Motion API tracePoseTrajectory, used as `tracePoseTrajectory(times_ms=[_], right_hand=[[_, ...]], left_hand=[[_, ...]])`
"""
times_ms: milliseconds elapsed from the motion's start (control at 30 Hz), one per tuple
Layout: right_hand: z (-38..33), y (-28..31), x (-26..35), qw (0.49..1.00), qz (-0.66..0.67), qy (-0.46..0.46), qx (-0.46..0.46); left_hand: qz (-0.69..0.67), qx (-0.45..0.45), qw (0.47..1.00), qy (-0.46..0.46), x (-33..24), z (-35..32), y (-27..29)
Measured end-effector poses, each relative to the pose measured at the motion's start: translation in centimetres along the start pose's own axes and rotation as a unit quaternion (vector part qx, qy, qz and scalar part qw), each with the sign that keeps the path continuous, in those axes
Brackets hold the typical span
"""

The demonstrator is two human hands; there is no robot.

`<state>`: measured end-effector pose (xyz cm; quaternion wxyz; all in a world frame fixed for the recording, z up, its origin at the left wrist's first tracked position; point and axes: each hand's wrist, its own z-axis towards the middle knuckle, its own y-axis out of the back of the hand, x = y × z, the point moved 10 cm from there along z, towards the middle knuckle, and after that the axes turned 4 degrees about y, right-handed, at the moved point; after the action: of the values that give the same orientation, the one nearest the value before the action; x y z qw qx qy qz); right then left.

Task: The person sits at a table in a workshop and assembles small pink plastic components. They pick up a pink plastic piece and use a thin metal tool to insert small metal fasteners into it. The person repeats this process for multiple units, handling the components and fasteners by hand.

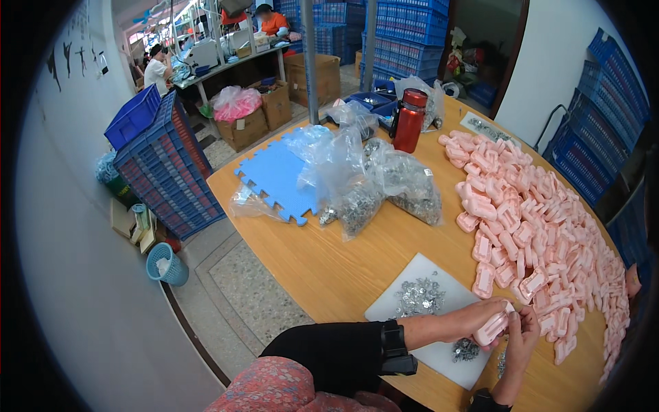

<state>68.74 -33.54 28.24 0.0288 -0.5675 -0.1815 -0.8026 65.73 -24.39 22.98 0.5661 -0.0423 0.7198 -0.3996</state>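
Observation:
My left hand (473, 320) is closed round a pale pink plastic casing (491, 329), oblong with a recessed middle. At the casing's far right end are the bent fingers of my right hand (524, 338), pressed together; whether a small part sits between them is hidden. Both hands are above the right edge of a white board (386, 310). On that board lies a loose heap of small shiny metal pieces (420, 296), with a darker small heap (465, 350) under my left wrist. A big pile of similar pink casings (528, 233) spreads beyond my right hand.
On the wooden table (329, 268) stand clear bags of metal parts (405, 180), a blue foam mat (274, 172) and a red flask (410, 120). Blue crates (165, 165) and a wastebasket (167, 264) stand left. Two people (273, 24) work farther back.

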Motion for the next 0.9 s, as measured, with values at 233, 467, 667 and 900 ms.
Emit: tracePoseTrajectory(times_ms=[233,467,667,900], right_hand=[[-0.4,0.6,-0.8,1.000,-0.017,0.006,-0.018],[-0.5,0.4,-1.3,0.999,0.014,-0.012,-0.033],[-0.7,1.2,-2.8,0.998,0.038,-0.029,-0.029],[-0.9,1.4,-2.8,0.992,0.100,-0.049,-0.054]], left_hand=[[0.013,-0.003,1.000,0.008,-0.3,-0.2,-0.4],[0.021,-0.023,1.000,0.005,-0.3,-0.2,0.0],[0.026,0.009,1.000,0.002,-0.3,0.1,-0.2],[0.059,0.002,0.998,0.001,0.5,0.6,0.3]])
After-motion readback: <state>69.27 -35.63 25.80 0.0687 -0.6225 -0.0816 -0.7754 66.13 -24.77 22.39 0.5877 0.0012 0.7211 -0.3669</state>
